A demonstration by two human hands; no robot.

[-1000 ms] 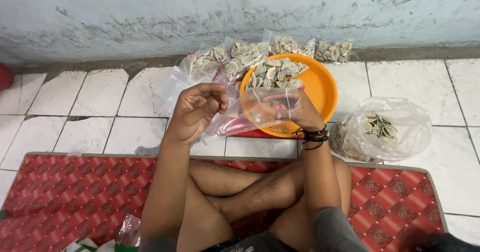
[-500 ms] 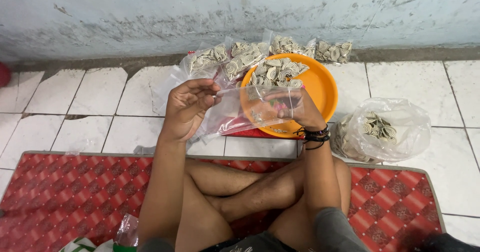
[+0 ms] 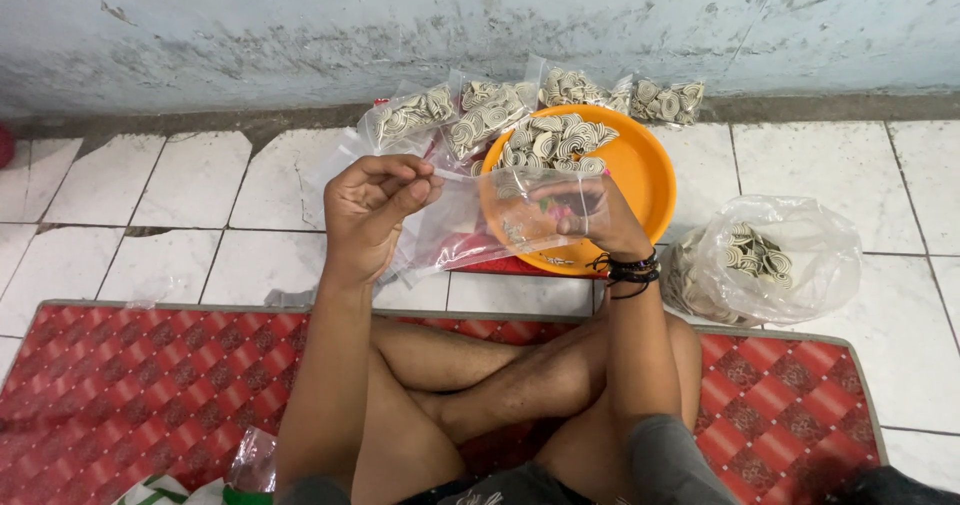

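A small clear plastic bag [image 3: 500,215] hangs stretched between the two hands, held up over the near rim of the round orange plastic plate [image 3: 640,180], and it looks nearly empty, with only a few pale bits showing low inside. The left hand [image 3: 375,210] has thumb and forefinger pressed together on the bag's left edge, the other fingers curled in behind them. The right hand [image 3: 595,215] is seen through the film, its fingers [image 3: 570,208] bunched inside or just behind the mouth of the bag; whether they pinch a snack piece cannot be told from here. This reads as the opening-and-filling step: the mouth is being held apart, filling barely begun. What comes next would call for the left pinch to keep the film taut while the right fingers go just beyond their tips to the heap of beige spiral-shaped crackers [image 3: 555,143] on the far side of the plate. Past the heap, along the foot of the wall, lie several filled clear packets of the same spirals [image 3: 470,115]. Off to the right of the right wrist, with its dark bracelets [image 3: 628,268], a large loose plastic bag of spirals [image 3: 765,260] rests on the white floor tiles [image 3: 160,215]. Nearest the body, crossed legs rest on a red patterned mat [image 3: 120,395].
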